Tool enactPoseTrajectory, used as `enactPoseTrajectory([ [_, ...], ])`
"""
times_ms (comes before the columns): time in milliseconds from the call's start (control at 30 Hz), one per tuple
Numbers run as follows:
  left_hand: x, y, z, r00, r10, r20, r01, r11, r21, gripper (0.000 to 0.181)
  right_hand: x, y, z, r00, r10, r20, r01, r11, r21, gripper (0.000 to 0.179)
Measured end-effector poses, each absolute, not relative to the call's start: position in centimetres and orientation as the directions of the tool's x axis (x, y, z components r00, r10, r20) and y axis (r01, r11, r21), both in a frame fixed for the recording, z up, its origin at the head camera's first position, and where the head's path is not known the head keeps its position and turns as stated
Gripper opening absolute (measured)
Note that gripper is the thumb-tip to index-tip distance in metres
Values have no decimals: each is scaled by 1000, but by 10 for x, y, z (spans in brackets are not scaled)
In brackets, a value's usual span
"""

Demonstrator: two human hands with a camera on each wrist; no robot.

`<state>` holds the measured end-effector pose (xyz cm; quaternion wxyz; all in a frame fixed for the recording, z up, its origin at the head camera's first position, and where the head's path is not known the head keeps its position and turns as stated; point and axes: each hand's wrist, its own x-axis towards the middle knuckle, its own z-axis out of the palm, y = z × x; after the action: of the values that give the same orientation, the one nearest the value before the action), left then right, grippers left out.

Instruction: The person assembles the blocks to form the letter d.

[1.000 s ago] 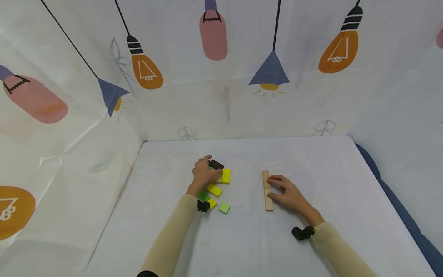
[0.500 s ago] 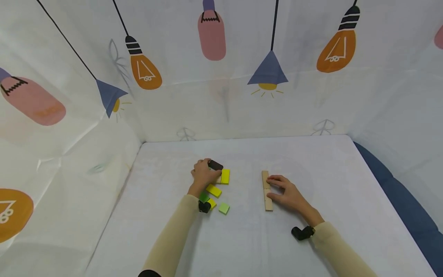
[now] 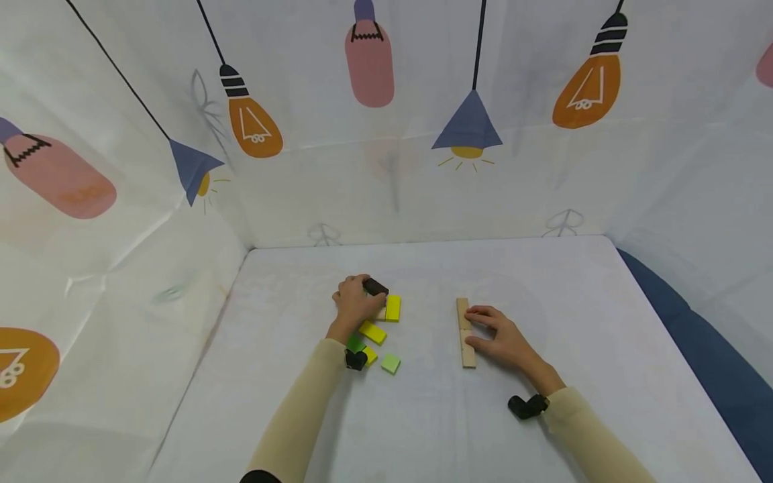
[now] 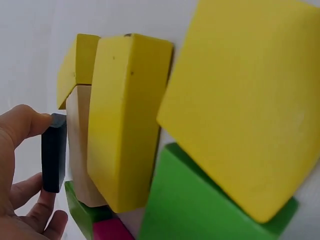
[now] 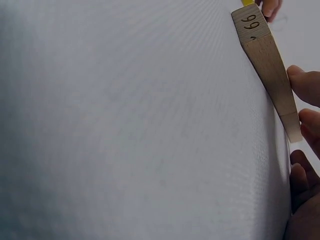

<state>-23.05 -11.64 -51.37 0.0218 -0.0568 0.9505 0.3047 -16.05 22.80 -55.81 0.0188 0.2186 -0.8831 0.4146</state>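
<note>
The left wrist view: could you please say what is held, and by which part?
The left hand pinches the black block by its opposite ends.

In the head view, left hand (image 3: 355, 300) partly hides pale block (image 4: 79, 145); sleeves (image 3: 296, 409) cropped.

Dark marks (image 5: 251, 21) resembling 66 or 99, on the end of a wooden block (image 5: 270, 72)

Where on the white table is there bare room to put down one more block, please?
Bare white table shows between the pale green block and the wooden row, and to the right of the right hand. It is crowded around the left hand, where the dark block, yellow blocks and a green block cluster closely.
</note>
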Motion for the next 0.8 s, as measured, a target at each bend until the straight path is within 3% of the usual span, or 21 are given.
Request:
enactPoseTrajectory([
  [467, -232, -98, -501, -996, -24, 87, 36, 782, 623, 61, -159, 227, -558, -905, -368, 214, -401, 568, -719, 51],
  [800, -237, -79, -508, -994, 31, 107, 93, 760, 644, 62, -156, 225, -557, -906, -362, 217, -400, 572, -716, 51],
])
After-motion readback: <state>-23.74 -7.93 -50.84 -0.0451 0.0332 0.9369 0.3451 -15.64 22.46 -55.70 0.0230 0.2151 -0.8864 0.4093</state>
